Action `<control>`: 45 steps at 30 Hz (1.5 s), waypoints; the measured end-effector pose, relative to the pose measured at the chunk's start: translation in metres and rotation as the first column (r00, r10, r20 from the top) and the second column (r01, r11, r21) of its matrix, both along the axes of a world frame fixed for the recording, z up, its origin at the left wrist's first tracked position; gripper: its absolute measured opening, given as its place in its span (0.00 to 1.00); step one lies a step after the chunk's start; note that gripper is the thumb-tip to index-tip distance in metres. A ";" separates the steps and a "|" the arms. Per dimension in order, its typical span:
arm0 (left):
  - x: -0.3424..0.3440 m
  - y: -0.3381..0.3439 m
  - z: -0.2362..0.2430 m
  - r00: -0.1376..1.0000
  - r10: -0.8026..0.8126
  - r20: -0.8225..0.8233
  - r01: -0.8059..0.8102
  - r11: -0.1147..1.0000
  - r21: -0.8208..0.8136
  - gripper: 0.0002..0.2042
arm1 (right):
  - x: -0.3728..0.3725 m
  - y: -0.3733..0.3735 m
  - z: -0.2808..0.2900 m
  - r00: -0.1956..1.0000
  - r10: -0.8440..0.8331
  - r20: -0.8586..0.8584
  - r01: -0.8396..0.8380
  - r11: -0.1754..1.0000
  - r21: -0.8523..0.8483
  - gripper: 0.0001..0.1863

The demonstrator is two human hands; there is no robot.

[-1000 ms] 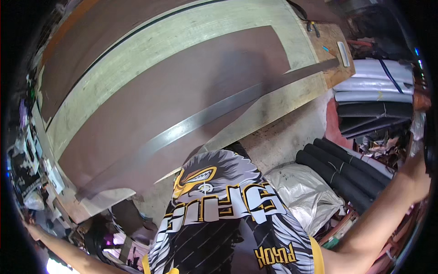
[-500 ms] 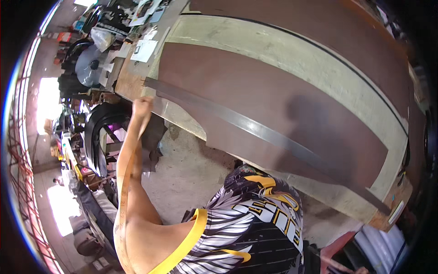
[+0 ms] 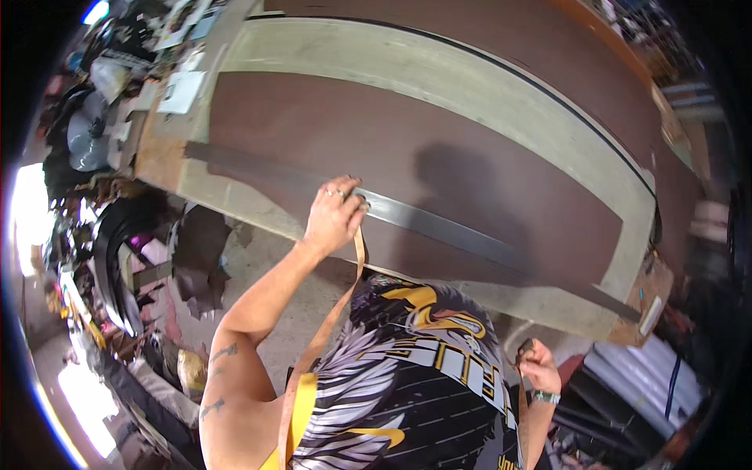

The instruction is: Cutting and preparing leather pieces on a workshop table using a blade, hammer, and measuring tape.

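Measuring tape (image 3: 321,337) is grasped by both left hand (image 3: 334,217) and right hand (image 3: 540,368) (bold white lettering (image 3: 448,362) crosses the shirt (image 3: 415,415)).

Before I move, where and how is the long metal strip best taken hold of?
Take the metal strip by its near long edge, just right of the left hand, coming from the person's side. It lies flat across the brown sheet, so fingertips probably must work under that edge; being long and narrow, it should balance better near its middle than at an end.
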State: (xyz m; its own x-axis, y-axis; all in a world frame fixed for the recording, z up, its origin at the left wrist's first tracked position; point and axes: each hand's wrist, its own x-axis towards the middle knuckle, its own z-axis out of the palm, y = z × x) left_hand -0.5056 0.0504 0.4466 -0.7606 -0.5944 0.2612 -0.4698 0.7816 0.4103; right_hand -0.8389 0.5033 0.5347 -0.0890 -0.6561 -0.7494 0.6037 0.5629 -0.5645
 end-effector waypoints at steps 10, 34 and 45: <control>-0.040 0.080 0.034 0.937 -0.254 -0.239 0.337 0.476 0.812 0.05 | -0.016 0.073 0.018 0.891 -0.441 -0.103 0.422 0.892 -0.164 0.18; 0.049 0.035 0.001 0.498 0.806 0.321 -0.858 0.511 0.047 0.19 | -0.176 -0.043 -0.058 0.188 0.190 -0.964 0.291 0.926 0.239 0.35; 0.094 0.001 -0.017 -0.001 0.999 0.042 -0.609 -0.034 0.792 0.16 | -0.277 -0.030 -0.159 0.004 0.211 -0.977 0.513 0.838 0.183 0.38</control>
State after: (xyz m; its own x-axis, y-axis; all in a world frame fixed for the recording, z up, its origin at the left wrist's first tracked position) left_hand -0.4112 0.0510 0.4299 0.5702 -0.7462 -0.3436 -0.1505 -0.5061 0.8492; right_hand -1.1159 0.4732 0.3753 -0.9803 -0.1922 0.0457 -0.1931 0.8831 -0.4276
